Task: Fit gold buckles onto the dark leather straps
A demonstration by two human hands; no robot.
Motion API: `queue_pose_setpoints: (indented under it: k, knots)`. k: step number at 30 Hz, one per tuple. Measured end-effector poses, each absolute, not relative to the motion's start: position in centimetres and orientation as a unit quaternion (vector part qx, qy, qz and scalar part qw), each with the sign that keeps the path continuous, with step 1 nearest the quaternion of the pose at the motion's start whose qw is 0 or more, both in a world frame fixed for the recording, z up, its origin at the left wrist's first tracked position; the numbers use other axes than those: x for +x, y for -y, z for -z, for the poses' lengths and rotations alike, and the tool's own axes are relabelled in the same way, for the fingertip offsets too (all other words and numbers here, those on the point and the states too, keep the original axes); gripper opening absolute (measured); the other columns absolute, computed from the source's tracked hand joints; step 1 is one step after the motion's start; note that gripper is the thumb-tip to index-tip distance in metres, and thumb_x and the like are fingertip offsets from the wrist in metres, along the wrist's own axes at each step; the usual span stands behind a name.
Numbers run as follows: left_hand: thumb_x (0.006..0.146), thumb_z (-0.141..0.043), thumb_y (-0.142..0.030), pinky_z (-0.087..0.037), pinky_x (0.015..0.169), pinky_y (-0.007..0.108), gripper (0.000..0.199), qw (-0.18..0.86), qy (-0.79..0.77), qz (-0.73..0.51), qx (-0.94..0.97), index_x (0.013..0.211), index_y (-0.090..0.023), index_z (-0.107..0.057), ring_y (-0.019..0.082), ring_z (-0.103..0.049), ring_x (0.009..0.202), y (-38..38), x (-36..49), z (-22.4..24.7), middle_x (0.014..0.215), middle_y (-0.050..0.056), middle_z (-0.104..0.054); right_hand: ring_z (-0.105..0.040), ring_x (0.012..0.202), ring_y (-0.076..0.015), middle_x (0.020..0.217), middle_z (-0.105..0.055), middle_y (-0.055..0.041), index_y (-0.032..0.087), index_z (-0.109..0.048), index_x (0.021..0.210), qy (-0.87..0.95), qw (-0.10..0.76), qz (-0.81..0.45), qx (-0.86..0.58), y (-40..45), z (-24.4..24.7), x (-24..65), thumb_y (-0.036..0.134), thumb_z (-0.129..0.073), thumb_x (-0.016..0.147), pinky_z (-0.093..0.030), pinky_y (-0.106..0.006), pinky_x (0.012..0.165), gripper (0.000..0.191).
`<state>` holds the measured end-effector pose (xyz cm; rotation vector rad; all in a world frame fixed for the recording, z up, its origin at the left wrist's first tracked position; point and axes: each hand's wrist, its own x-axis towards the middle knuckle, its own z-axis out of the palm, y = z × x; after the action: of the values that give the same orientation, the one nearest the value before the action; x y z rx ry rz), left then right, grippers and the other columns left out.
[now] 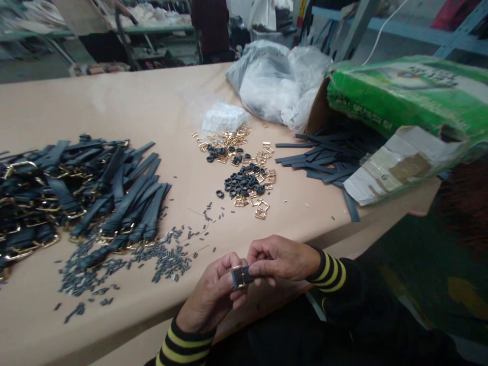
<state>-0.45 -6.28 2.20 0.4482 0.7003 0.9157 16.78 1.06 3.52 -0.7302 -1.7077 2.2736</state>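
Near the table's front edge, both hands hold one short dark strap fitted with a gold buckle. My left hand pinches the buckle end between thumb and fingers. On the strap just right of the buckle, my right hand is closed with thumb and fingertips. The fingers hide the rest of the strap. Beyond the hands lie dark strap loops in a small heap, with loose gold buckles around them. Small dark cut pieces are scattered to the left of my left hand.
Buckled straps form a large pile at left. Plain dark strips spill from a green cardboard box at right. Plastic bags sit at the table's back. Another person stands behind the table.
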Motion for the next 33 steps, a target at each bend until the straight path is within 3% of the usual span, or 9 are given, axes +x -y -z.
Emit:
queue_pose_setpoints:
  k: [5, 11, 15, 17, 20, 26, 30, 33]
  knots:
    - [0.072, -0.065, -0.028, -0.036, 0.045, 0.017, 0.029, 0.765, -0.394, -0.405, 0.309, 0.066, -0.017, -0.039, 0.007, -0.046, 0.052, 5.7, -1.0, -1.5, 0.062, -0.003, -0.047, -0.045, 0.049, -0.0048, 0.064, -0.059, -0.0023, 0.01, -0.054, 0.081, 0.615, 0.071, -0.744, -0.25, -1.7, -3.3, 16.5, 0.054, -0.059, 0.071, -0.034, -0.015, 0.045, 0.046]
    - [0.077, -0.06, -0.029, -0.038, 0.053, 0.02, 0.026, 0.769, -0.415, -0.405, 0.269, 0.072, -0.019, -0.036, 0.009, -0.054, 0.053, 4.9, -1.5, -1.3, 0.062, 0.0, -0.059, -0.045, 0.047, -0.0052, 0.063, -0.06, -0.002, 0.01, -0.054, 0.085, 0.659, 0.063, -0.694, -0.282, -2.6, -3.3, 15.6, 0.037, -0.054, 0.081, -0.034, -0.015, 0.044, 0.028]
    - [0.076, -0.06, -0.033, -0.042, 0.058, 0.023, 0.021, 0.748, -0.448, -0.372, 0.317, 0.082, -0.017, -0.048, 0.009, -0.055, 0.057, 4.3, -2.1, -1.8, 0.073, 0.004, -0.064, -0.052, 0.054, -0.0072, 0.062, -0.061, -0.0019, 0.01, -0.056, 0.083, 0.749, 0.085, -0.593, -0.282, -3.2, -3.7, 14.9, 0.026, -0.052, 0.082, -0.038, -0.016, 0.052, 0.016]
    - [0.076, -0.059, -0.036, -0.043, 0.059, 0.023, 0.022, 0.688, -0.498, -0.362, 0.384, 0.078, -0.015, -0.054, 0.01, -0.054, 0.057, 3.9, -2.4, -1.9, 0.068, 0.002, -0.063, -0.053, 0.055, -0.0076, 0.063, -0.062, -0.0018, 0.01, -0.057, 0.085, 0.789, 0.079, -0.543, -0.275, -3.8, -4.1, 14.4, 0.023, -0.052, 0.082, -0.038, -0.016, 0.054, 0.014]
    - [0.077, -0.057, -0.04, -0.041, 0.054, 0.022, 0.026, 0.605, -0.565, -0.361, 0.43, 0.07, -0.016, -0.053, 0.01, -0.051, 0.051, 3.5, -2.9, -1.9, 0.052, -0.002, -0.056, -0.055, 0.059, -0.0093, 0.065, -0.063, -0.0024, 0.012, -0.061, 0.081, 0.858, 0.059, -0.433, -0.271, -5.9, -4.6, 13.4, 0.024, -0.052, 0.082, -0.037, -0.018, 0.056, 0.015]
    - [0.079, -0.052, -0.043, -0.037, 0.043, 0.02, 0.028, 0.564, -0.615, -0.375, 0.405, 0.07, -0.016, -0.051, 0.008, -0.046, 0.04, 3.8, -3.2, -1.1, 0.045, -0.004, -0.05, -0.061, 0.076, -0.0231, 0.081, -0.065, -0.0141, 0.012, -0.066, 0.081, 0.885, 0.045, -0.119, -0.448, -11.7, -4.6, 9.4, 0.027, -0.048, 0.085, -0.042, -0.03, 0.063, 0.024]
    - [0.078, -0.053, -0.044, -0.035, 0.036, 0.019, 0.028, 0.564, -0.625, -0.396, 0.367, 0.071, -0.017, -0.049, 0.007, -0.042, 0.035, 4.0, -3.2, -1.0, 0.044, -0.005, -0.05, -0.062, 0.076, -0.0256, 0.08, -0.064, -0.018, 0.009, -0.067, 0.082, 0.886, 0.005, -0.097, -0.453, -12.7, -4.1, 7.3, 0.014, -0.048, 0.082, -0.044, -0.032, 0.063, 0.02]
    - [0.077, -0.054, -0.042, -0.034, 0.036, 0.017, 0.027, 0.564, -0.622, -0.412, 0.353, 0.071, -0.016, -0.05, 0.006, -0.042, 0.035, 3.9, -3.2, -1.1, 0.047, -0.005, -0.053, -0.06, 0.079, -0.0223, 0.086, -0.063, -0.014, 0.012, -0.066, 0.086, 0.892, 0.025, -0.108, -0.438, -11.8, -4.6, 7.8, 0.018, -0.049, 0.083, -0.043, -0.03, 0.066, 0.018]
